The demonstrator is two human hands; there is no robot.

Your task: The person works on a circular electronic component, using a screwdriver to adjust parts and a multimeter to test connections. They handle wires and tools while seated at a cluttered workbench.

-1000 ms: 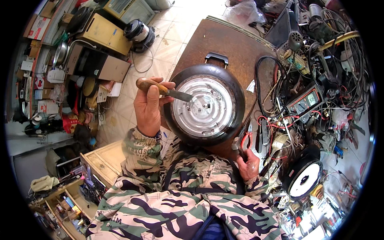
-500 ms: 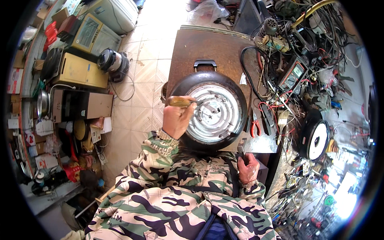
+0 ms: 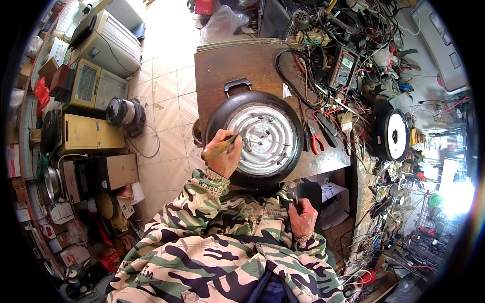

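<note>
A round black pan [image 3: 214, 119] lies upside down on the wooden bench, its silvery underside [image 3: 262, 132] ringed with raised coils and small studs. My left hand [image 3: 222, 160] is closed around a screwdriver [image 3: 217, 150] with an amber handle. Its shaft slants over the left part of the underside; whether the tip touches the metal I cannot tell. At the bench's front edge, low beside my lap, my right hand [image 3: 303, 219] grips a hammer [image 3: 291, 191] by its handle, head up. The hammer is apart from both pan and screwdriver.
Red-handled pliers [image 3: 316, 143] lie right of the pan. Behind them are a multimeter [image 3: 344, 66] and a heap of cables [image 3: 290, 55]. A black round appliance part with a white disc [image 3: 398, 134] stands further right. Old appliances [image 3: 91, 134] line the left side beyond the tiled floor [image 3: 162, 118].
The screwdriver has tilted: its handle end now points down and left instead of level. My right hand with the hammer has come slightly left and lower. The whole view has shifted.
</note>
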